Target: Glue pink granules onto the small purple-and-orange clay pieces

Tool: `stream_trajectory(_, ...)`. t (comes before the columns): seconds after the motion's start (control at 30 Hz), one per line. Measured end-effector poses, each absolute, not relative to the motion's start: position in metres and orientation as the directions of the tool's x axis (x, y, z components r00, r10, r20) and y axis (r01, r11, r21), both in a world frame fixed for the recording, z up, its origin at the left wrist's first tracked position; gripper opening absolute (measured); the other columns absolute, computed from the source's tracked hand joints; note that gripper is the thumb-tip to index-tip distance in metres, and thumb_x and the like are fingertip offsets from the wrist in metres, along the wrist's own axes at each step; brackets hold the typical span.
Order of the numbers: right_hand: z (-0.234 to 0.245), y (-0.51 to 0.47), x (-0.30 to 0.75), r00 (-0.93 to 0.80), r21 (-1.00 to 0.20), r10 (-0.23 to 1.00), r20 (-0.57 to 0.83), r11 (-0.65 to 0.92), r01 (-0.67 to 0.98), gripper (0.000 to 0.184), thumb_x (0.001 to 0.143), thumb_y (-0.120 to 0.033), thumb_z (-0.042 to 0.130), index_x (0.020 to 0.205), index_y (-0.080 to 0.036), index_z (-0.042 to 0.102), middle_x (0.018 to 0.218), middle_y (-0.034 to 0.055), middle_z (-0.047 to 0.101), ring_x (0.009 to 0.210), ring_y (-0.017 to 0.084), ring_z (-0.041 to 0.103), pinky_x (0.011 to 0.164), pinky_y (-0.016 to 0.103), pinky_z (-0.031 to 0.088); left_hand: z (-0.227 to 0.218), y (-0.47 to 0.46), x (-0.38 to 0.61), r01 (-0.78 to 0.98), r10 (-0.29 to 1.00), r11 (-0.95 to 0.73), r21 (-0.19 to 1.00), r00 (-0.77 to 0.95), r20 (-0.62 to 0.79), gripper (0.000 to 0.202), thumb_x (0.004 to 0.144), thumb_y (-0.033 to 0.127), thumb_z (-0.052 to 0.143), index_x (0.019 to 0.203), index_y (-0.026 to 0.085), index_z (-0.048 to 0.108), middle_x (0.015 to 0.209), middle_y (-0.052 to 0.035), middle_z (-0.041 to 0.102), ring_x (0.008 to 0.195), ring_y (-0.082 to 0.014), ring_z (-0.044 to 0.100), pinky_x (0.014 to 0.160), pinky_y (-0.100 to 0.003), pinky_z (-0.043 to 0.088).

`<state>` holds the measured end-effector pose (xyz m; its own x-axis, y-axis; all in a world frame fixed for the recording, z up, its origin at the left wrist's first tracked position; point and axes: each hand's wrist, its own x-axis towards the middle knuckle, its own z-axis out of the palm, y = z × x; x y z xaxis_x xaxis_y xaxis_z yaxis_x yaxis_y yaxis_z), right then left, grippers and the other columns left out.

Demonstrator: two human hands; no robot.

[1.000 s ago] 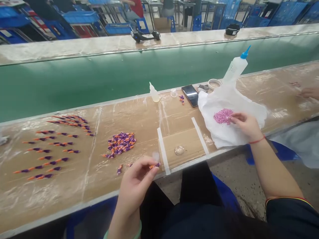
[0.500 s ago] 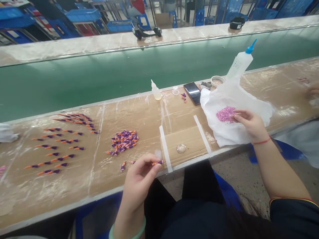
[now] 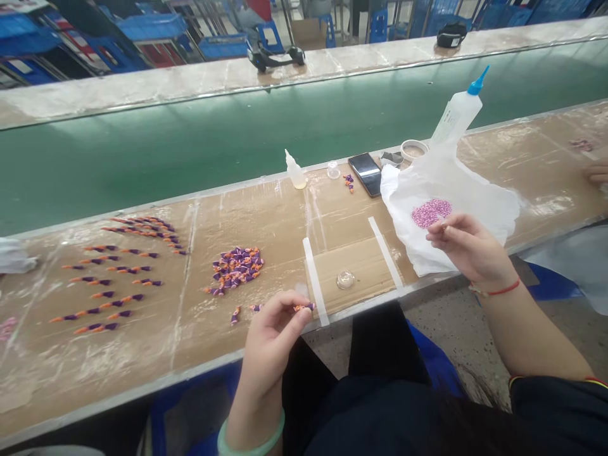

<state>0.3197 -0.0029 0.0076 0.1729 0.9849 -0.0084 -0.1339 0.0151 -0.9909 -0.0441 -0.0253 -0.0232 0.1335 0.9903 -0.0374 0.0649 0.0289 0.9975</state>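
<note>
My left hand (image 3: 275,335) pinches a small purple-and-orange piece (image 3: 304,307) between thumb and fingertips, near the table's front edge. Over the edge of a white sheet (image 3: 422,256), my right hand (image 3: 468,247) has thumb and fingers pressed together; whatever is between them is too small to name. Just beyond its fingertips lies a heap of tiny pink pieces (image 3: 430,213) on that sheet. Between my hands, a small clear round dish (image 3: 346,280) sits on a cardboard piece taped down at both sides. A pile of purple-and-orange pieces (image 3: 237,266) is left of my left hand.
Rows of purple-and-orange pieces (image 3: 118,269) lie at the left. Along the back edge stand a small dropper bottle (image 3: 295,172), a phone (image 3: 367,174), a tape roll (image 3: 414,150) and a tall blue-tipped bottle (image 3: 458,114). A green strip (image 3: 190,152) runs behind. Another person's hand (image 3: 597,171) is at far right.
My right hand has drawn back from the pink heap, toward me and slightly left, with its fingers together. My left hand keeps its hold on the piece and has barely shifted.
</note>
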Motion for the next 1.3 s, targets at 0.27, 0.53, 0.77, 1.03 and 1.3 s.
stream_trajectory(0.27,0.018,-0.014,0.258,0.030,-0.946,0.999,-0.018,-0.008,-0.323,0.031,0.074,-0.036,0.080,0.060,-0.021,0.057,0.069,-0.0008,0.041,0.064,0.011,0.039,0.055,0.026,0.039,0.007,-0.016,0.024,-0.076,0.956,0.066,0.995,0.289,-0.041,0.025,0.084,0.038,0.075,0.072,0.017,0.070,0.068,-0.0031,0.068,0.061,-0.0124,0.059,0.059,-0.024,0.050)
stream_trajectory(0.53,0.025,-0.025,0.227,-0.082,-0.956,0.995,0.065,0.038,-0.291,0.006,0.079,-0.032,0.082,0.074,-0.031,0.078,0.068,-0.0001,0.050,0.071,0.014,0.051,0.060,0.028,0.045,0.023,-0.008,0.066,-0.387,0.883,0.294,0.874,0.460,-0.093,0.034,0.075,0.048,0.084,0.077,0.017,0.072,0.066,-0.0013,0.066,0.062,-0.0112,0.060,0.065,-0.026,0.053)
stream_trajectory(0.77,0.031,-0.029,0.234,-0.101,-0.910,0.922,0.373,0.385,0.154,0.017,0.084,-0.015,0.075,0.089,-0.030,0.080,0.073,0.0011,0.061,0.071,0.015,0.056,0.062,0.030,0.046,0.017,-0.012,0.064,-0.425,0.890,0.279,0.861,0.451,-0.065,0.031,0.078,0.044,0.083,0.075,0.015,0.070,0.065,-0.0007,0.065,0.061,-0.0095,0.058,0.063,-0.024,0.051)
stream_trajectory(1.03,0.037,-0.035,0.238,-0.163,-0.834,0.886,0.435,0.464,0.300,0.022,0.089,-0.011,0.064,0.104,-0.026,0.068,0.094,0.0018,0.068,0.091,0.017,0.063,0.079,0.031,0.052,0.025,-0.017,0.060,-0.238,0.936,-0.053,0.970,0.326,0.131,0.015,0.084,0.025,0.072,0.075,0.016,0.066,0.068,-0.0008,0.066,0.058,-0.0087,0.055,0.054,-0.021,0.045)
stream_trajectory(1.3,0.050,-0.036,0.235,-0.259,-0.778,0.907,0.331,0.418,0.470,0.012,0.087,-0.011,0.059,0.081,-0.020,0.062,0.074,-0.0028,0.065,0.067,0.009,0.060,0.062,0.022,0.046,0.031,-0.014,0.052,0.071,0.833,-0.498,0.865,0.319,0.453,0.012,0.088,0.016,0.068,0.077,0.016,0.065,0.063,0.0034,0.060,0.053,-0.0063,0.047,0.054,-0.020,0.042)
